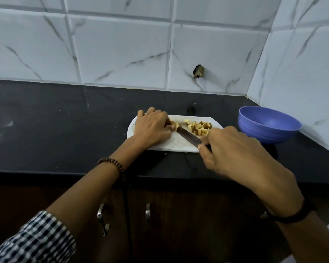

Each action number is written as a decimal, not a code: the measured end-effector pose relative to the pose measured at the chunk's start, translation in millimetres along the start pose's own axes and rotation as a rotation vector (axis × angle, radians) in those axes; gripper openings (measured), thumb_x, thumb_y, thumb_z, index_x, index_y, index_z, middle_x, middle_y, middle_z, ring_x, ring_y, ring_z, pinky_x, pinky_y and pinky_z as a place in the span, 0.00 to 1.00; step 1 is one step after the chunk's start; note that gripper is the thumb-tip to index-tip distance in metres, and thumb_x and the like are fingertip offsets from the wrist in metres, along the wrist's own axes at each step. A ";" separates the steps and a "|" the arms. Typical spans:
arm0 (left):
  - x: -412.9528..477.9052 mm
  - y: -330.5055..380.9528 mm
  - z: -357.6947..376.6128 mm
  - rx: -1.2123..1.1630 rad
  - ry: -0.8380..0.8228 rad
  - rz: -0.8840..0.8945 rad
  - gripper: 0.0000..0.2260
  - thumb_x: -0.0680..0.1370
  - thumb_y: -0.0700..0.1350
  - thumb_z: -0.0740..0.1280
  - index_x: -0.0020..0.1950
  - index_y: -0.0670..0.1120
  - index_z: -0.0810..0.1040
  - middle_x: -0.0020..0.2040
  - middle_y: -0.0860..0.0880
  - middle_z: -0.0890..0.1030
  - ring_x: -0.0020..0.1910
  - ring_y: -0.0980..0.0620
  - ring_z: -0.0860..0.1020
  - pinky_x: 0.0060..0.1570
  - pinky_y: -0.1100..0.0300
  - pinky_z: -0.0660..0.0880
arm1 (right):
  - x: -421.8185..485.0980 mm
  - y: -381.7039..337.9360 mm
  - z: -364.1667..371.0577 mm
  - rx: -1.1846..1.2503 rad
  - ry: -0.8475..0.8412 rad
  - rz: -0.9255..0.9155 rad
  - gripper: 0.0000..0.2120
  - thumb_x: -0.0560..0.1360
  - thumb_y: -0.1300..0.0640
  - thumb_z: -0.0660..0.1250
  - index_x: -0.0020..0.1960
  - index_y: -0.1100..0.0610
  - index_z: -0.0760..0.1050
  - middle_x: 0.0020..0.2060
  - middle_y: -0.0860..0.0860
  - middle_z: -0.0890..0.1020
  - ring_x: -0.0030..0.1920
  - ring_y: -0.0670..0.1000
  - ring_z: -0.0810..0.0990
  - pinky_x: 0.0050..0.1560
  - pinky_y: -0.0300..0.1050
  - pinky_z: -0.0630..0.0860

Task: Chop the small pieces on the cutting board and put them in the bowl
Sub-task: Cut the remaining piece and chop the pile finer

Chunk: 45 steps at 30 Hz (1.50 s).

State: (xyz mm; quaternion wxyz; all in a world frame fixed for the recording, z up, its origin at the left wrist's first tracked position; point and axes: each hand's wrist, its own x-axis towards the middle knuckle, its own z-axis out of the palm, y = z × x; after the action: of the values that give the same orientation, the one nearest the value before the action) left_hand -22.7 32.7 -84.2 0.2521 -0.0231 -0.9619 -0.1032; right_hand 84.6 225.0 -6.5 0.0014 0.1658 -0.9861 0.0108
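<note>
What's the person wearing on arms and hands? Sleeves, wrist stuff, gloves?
No gloves: left hand and right hand are bare. Left arm has a blue-and-white checked sleeve ending near the elbow and a brown bead bracelet at the wrist. Right wrist wears a black band; no sleeve visible there.

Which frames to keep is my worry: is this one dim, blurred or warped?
Head view: dim overall, the cabinets under the counter are nearly black. Head view: the right hand on the knife is soft with motion blur, while the left hand and cut pieces stay fairly sharp. Head view: the wide lens bows the wall tiles, and there is a faint sheen on the counter's left.
</note>
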 end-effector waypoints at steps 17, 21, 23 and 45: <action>-5.2 -39.7 -24.2 0.077 -0.022 -0.114 0.14 0.75 0.59 0.65 0.47 0.50 0.81 0.44 0.55 0.81 0.51 0.53 0.72 0.49 0.54 0.61 | 18.5 21.7 20.3 0.332 0.325 0.025 0.20 0.81 0.43 0.58 0.71 0.44 0.72 0.36 0.45 0.74 0.32 0.45 0.73 0.26 0.39 0.62; -5.2 -31.6 -23.6 0.047 0.032 -0.061 0.15 0.76 0.60 0.66 0.57 0.52 0.78 0.49 0.56 0.80 0.56 0.51 0.73 0.54 0.52 0.66 | 21.3 26.5 25.8 0.354 0.330 0.029 0.20 0.81 0.43 0.58 0.71 0.42 0.72 0.34 0.44 0.72 0.31 0.45 0.72 0.27 0.40 0.62; -2.4 -22.5 -21.1 0.041 0.037 0.029 0.16 0.77 0.60 0.65 0.60 0.54 0.78 0.52 0.56 0.80 0.57 0.52 0.73 0.53 0.54 0.66 | 23.3 28.0 28.0 0.358 0.328 0.038 0.20 0.81 0.42 0.58 0.71 0.42 0.72 0.34 0.45 0.72 0.31 0.45 0.71 0.27 0.40 0.62; 12.8 -1.7 -11.9 -0.265 -0.136 0.001 0.09 0.74 0.53 0.74 0.51 0.51 0.87 0.46 0.55 0.86 0.38 0.59 0.76 0.46 0.59 0.72 | 40.5 19.5 48.5 0.350 0.333 0.019 0.19 0.81 0.42 0.58 0.68 0.44 0.73 0.40 0.46 0.73 0.39 0.45 0.74 0.34 0.42 0.72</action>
State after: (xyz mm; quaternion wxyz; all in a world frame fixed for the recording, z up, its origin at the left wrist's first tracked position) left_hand -28.4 28.5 -68.1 0.1811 -0.0636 -0.9548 -0.2272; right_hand 40.0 229.2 -55.1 0.1349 0.1502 -0.9569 0.2089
